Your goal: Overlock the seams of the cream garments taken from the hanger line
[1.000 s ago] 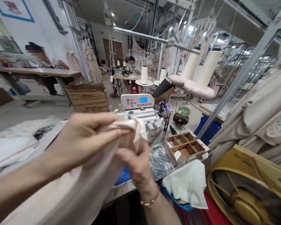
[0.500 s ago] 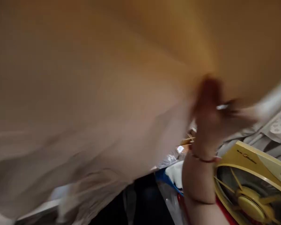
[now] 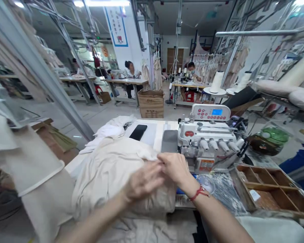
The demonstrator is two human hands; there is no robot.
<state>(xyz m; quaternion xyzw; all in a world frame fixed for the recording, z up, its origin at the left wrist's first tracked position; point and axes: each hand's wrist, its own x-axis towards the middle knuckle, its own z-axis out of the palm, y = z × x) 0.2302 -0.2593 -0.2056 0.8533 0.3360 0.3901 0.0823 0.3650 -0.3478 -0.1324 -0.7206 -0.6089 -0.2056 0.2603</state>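
Cream fabric (image 3: 108,168) lies bunched over the front of the worktable and hangs down its near edge. My right hand (image 3: 174,165), with a red string bracelet at the wrist, is closed on the fabric's edge just in front of the sewing machine (image 3: 207,135). Close beside it on the left, my left hand (image 3: 145,180) is over the fabric, smeared by motion, so its grip is unclear. A black phone (image 3: 138,132) rests on the table behind the fabric, near white cloth (image 3: 108,130).
A wooden compartment tray (image 3: 271,185) is at the right, with thread cones (image 3: 217,81) behind the machine. A metal post (image 3: 45,64) slants across the left. Beyond stand a cardboard box (image 3: 151,104) and several people at other tables.
The view has swung up from fabric that filled it and a yellow fan to the worktable and room. Both hands now show together at the cream fabric.
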